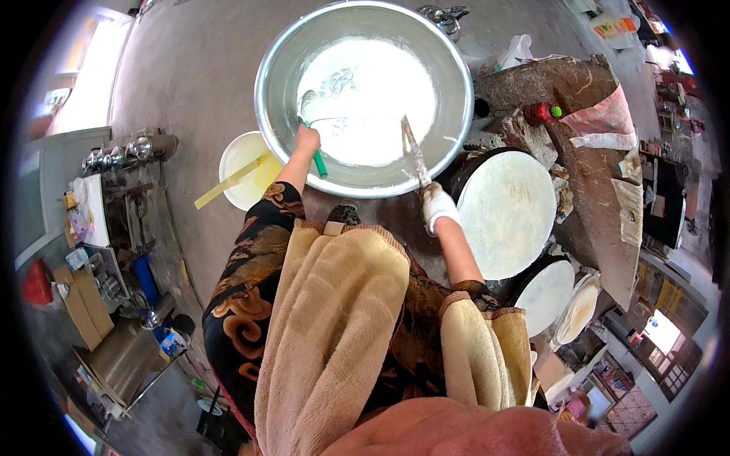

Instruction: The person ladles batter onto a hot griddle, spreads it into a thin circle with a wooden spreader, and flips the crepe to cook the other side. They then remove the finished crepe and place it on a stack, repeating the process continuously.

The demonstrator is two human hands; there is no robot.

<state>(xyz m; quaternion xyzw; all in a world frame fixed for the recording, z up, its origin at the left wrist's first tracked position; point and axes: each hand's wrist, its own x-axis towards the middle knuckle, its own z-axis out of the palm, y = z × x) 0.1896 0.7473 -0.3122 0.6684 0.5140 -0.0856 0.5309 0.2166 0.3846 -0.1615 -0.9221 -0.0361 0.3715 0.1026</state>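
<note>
A large steel basin (275,76) holds white batter (376,99). My bare left hand (307,143) is closed round a green-handled ladle (318,159), whose metal bowl rests at the batter's left side. My right hand (439,205), in a white glove, grips a long batter-coated stick (416,158) that reaches down into the basin's right side. Left of the basin stands a white bucket (234,148) with yellowish contents and a yellow flat strip (220,191) across it. A beige towel (327,304) lies over my lap.
Round griddle plates (506,220) stand at my right, beside a stained board (608,213) with a red bottle (538,114) and pinkish cloth (604,118). Steel pots (122,156), cardboard (80,304) and shelving line the left. A dark metal object (449,23) sits beyond the basin.
</note>
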